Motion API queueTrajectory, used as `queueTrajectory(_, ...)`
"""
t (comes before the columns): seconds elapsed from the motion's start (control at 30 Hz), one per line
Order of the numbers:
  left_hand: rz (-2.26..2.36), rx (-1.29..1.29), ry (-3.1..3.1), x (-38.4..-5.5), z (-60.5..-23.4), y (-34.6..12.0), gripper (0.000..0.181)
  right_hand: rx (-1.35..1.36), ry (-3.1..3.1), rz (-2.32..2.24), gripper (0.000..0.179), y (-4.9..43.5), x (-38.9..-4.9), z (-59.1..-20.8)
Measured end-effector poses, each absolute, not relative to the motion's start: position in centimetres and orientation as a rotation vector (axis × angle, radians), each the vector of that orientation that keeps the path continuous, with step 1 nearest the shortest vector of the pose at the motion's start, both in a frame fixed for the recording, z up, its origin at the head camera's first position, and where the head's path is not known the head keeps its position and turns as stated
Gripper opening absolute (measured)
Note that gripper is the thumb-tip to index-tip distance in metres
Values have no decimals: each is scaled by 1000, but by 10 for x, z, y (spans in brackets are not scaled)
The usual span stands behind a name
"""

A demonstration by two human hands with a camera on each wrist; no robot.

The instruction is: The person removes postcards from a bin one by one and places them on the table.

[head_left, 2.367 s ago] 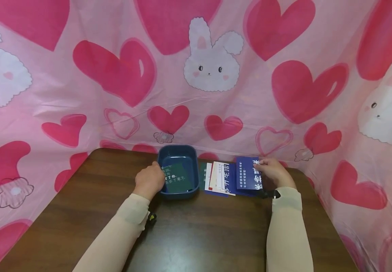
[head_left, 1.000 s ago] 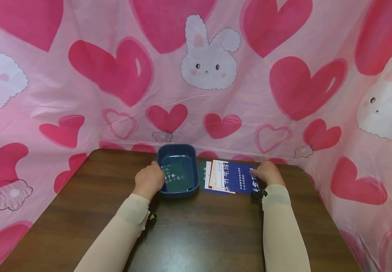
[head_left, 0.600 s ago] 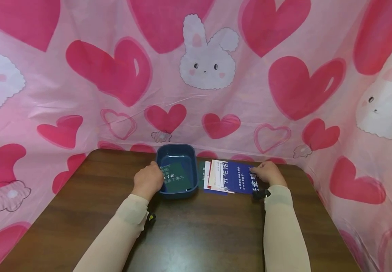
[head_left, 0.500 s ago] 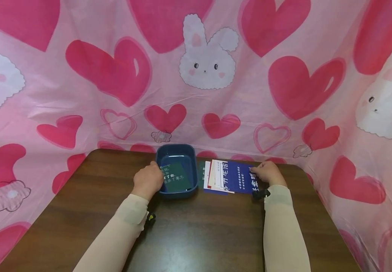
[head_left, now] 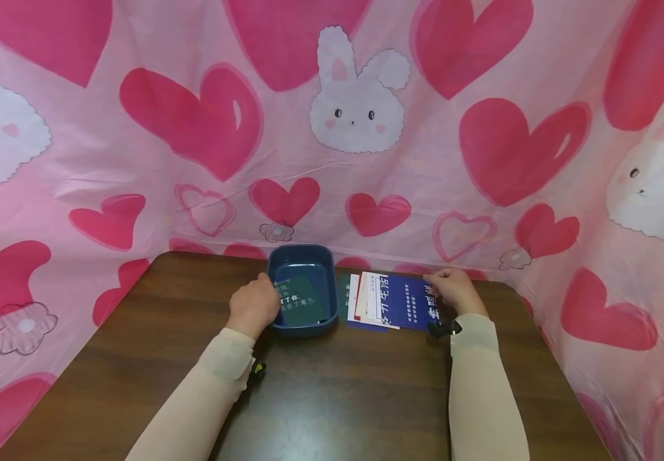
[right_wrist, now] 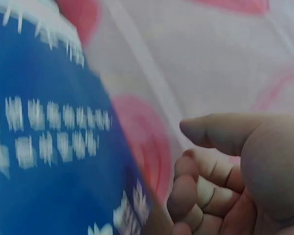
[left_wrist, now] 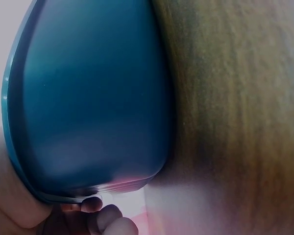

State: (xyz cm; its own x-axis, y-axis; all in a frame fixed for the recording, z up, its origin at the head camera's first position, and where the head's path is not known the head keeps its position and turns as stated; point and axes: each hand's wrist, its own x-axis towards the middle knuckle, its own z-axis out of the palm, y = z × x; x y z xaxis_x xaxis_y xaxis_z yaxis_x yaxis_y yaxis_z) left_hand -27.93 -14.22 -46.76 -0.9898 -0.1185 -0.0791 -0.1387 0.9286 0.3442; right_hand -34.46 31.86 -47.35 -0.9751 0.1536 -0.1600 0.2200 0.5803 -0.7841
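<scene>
My left hand (head_left: 253, 306) grips the left rim of a deep, dark-blue rectangular tray (head_left: 303, 261); in the left wrist view its fingertips curl past the tray wall (left_wrist: 88, 107). A dark green card (head_left: 298, 302) with white lettering lies inside the tray. To the right, overlapping cards lie in a row, with a blue card (head_left: 412, 302) at the right end. My right hand (head_left: 457, 291) is by that card's upper right corner. In the right wrist view this hand (right_wrist: 259, 171) holds nothing, its thumb apart from loosely curled fingers, beside the blue card (right_wrist: 44, 122).
White and cream cards (head_left: 371, 298) and a green card (head_left: 344, 296) make up the left part of the row. All stand on a brown wooden table (head_left: 343, 384). A pink cloth (head_left: 355, 173) with hearts and rabbits closes off the back and sides.
Earlier, my right hand held the blue card raised, then lowered it leftward onto the row. Now its fingers are off the card. The left hand stays on the tray; the head view shifts slightly.
</scene>
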Motion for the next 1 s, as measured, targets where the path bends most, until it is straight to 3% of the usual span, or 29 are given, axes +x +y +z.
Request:
queueTrajectory(0.2,539,-200,3028,-280,-469,-141,52,91,2708,-1445,35,273,-345,-451)
queueTrajectory(0.57,546,-203,3040,-277,-465,-144,51,-420,2662,-1187,33,162,-344,-398)
queueTrajectory(0.77,556,-206,3026,-277,-465,-146,52,-475,2540,-1150,30,91,-353,-387)
queueTrajectory(1.0,549,-180,3015,-277,-465,-144,57,-341,2565,-925,39,34,-366,-395)
